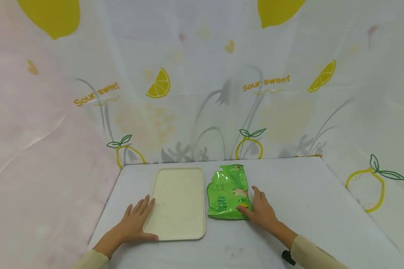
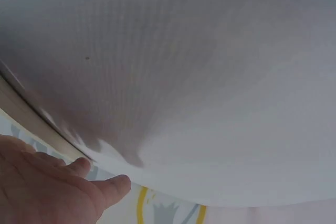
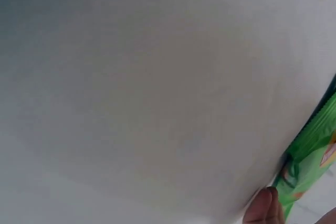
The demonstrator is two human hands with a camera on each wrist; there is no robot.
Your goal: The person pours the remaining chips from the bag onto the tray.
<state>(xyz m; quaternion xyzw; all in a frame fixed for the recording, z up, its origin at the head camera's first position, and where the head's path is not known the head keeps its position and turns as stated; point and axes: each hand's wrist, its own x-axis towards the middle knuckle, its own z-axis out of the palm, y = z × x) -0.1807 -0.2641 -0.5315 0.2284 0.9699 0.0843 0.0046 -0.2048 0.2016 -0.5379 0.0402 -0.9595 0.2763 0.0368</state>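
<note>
A cream rectangular tray (image 1: 180,203) lies flat on the white table, with a few dark specks on its surface. My left hand (image 1: 134,222) rests along its left side, fingers spread, thumb near the front left corner. To the right of the tray lies a green plastic packet (image 1: 227,192) with printed text and a torn top left corner. At the packet's lower right edge is my right hand (image 1: 262,209), its thumb over the front corner and its fingers extended beside the edge. The right wrist view shows fingertips (image 3: 262,205) right at the packet's side.
White cloth covers the table (image 1: 289,194). Behind it and at both sides hangs a curtain (image 1: 202,93) printed with lemons and "Sour sweet" lettering. A small black object (image 1: 288,257) shows beside my right sleeve (image 1: 314,254).
</note>
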